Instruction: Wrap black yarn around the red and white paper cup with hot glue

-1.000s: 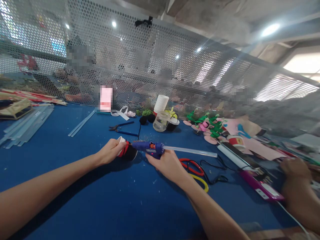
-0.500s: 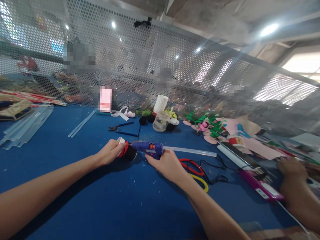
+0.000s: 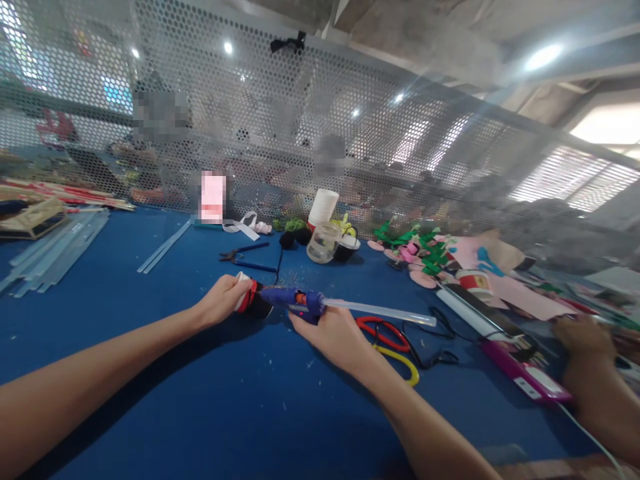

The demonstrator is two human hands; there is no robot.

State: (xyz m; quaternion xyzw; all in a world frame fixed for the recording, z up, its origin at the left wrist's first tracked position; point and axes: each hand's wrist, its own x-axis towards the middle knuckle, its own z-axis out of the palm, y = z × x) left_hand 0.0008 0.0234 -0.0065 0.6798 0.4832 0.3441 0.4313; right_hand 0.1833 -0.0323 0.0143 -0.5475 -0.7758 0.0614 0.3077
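Observation:
My left hand (image 3: pixel 223 301) grips a paper cup (image 3: pixel 261 306) by its white end; red and black bands wrap the cup, which lies tilted on its side just above the table. My right hand (image 3: pixel 336 331) is closed round a blue glue gun (image 3: pixel 285 297), its nozzle pointing left at the black part of the cup. Whether the tip touches the cup I cannot tell. A long clear glue stick (image 3: pixel 383 311) sticks out of the gun's back. Scissors with red and yellow handles (image 3: pixel 411 370) lie beside my right forearm.
Pliers (image 3: pixel 245 257) lie beyond the cup. Stacked white cups (image 3: pixel 323 205) and a clear plastic cup (image 3: pixel 323 243) stand at the back. Glue sticks (image 3: pixel 60 257) lie left. A purple power strip (image 3: pixel 523 377) and another person's arm (image 3: pixel 595 373) are right. Perforated metal panels close the rear.
The glue gun has tilted slightly, the back end of its glue stick dropping a little. My left hand still holds the cup in nearly the same place.

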